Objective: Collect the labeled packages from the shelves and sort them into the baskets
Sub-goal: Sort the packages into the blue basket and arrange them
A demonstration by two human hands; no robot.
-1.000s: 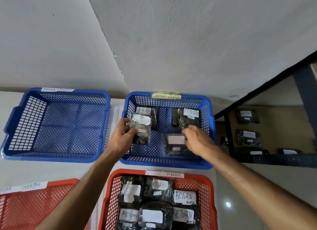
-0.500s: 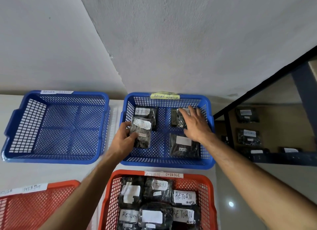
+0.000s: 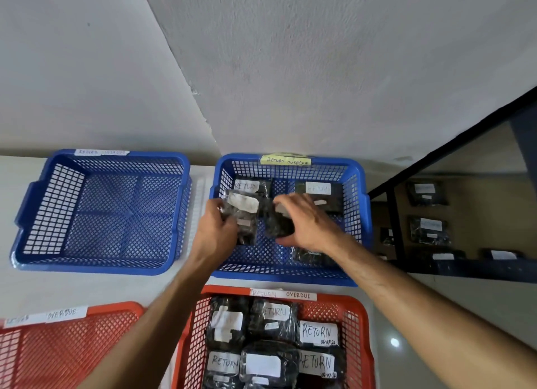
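Both my hands are over the right blue basket (image 3: 356, 191), which carries a yellow "RETURN OVERDUE" tag. My left hand (image 3: 216, 231) grips a stack of black labeled packages (image 3: 242, 214) at the basket's left side. Just right of that stack, my right hand (image 3: 308, 226) curls round another black package (image 3: 277, 226). Two packages marked "RETURN" lie at the back of the basket, one at the left (image 3: 247, 185), one at the right (image 3: 319, 189). Another package (image 3: 308, 256) lies partly hidden under my right wrist.
An empty blue basket (image 3: 101, 211) sits to the left. In front, a red basket (image 3: 356, 330) holds several labeled black packages, and another red basket (image 3: 66, 351) lies at lower left. A dark metal shelf (image 3: 453, 268) at right carries more packages. Walls rise behind.
My right hand has come back from the basket's far right corner toward the middle and now holds a package beside the left hand's stack. The left hand has barely moved.
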